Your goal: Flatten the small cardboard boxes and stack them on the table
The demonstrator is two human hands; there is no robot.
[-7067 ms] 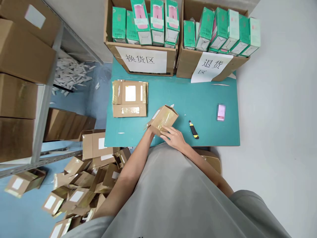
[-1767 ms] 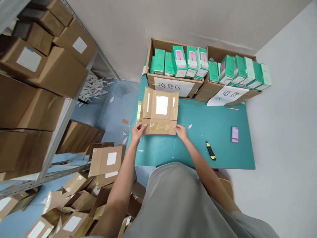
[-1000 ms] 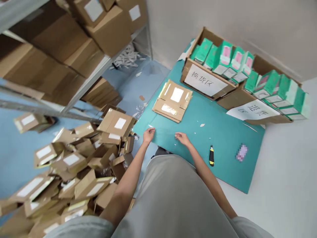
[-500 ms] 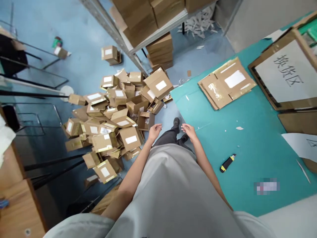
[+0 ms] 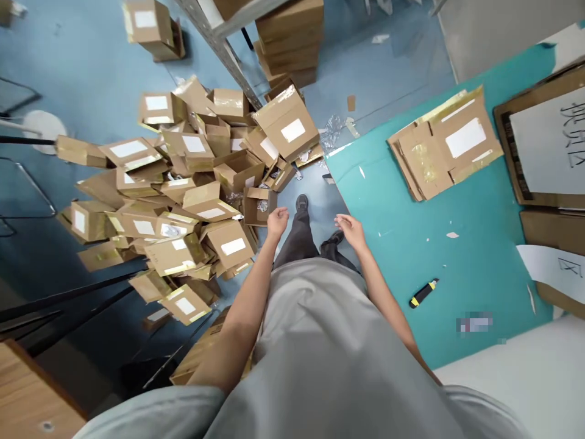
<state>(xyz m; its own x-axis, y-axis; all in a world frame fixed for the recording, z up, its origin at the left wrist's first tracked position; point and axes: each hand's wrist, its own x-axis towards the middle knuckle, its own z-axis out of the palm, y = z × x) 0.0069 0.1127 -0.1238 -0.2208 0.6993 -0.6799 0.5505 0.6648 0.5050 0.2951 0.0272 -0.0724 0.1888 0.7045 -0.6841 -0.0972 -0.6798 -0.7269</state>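
My left hand [image 5: 277, 222] hangs in the air in front of my body, its fingers loosely bent and nothing in it. Nearest to it is a small open cardboard box [image 5: 259, 206] at the edge of a big heap of boxes. My right hand [image 5: 351, 230], empty as well with half-curled fingers, hovers by the left edge of the green tabletop [image 5: 393, 244]. On that surface lie a black and yellow utility knife [image 5: 423, 293] and a stack of flattened cardboard boxes [image 5: 439, 146] with white labels and tape.
A heap of taped, labelled cartons [image 5: 178, 201] covers the floor to my left. A metal shelf post [image 5: 219, 49] stands ahead, with stacked cardboard [image 5: 292, 42] beside it. Large boxes with handwritten sheets [image 5: 548, 140] line the table's far right. Paper scraps [image 5: 452, 235] dot the tabletop.
My view has tilted down and closer, so the heap sits further left and the flattened boxes further right. My feet have shifted. Both hands stay empty in front of me.
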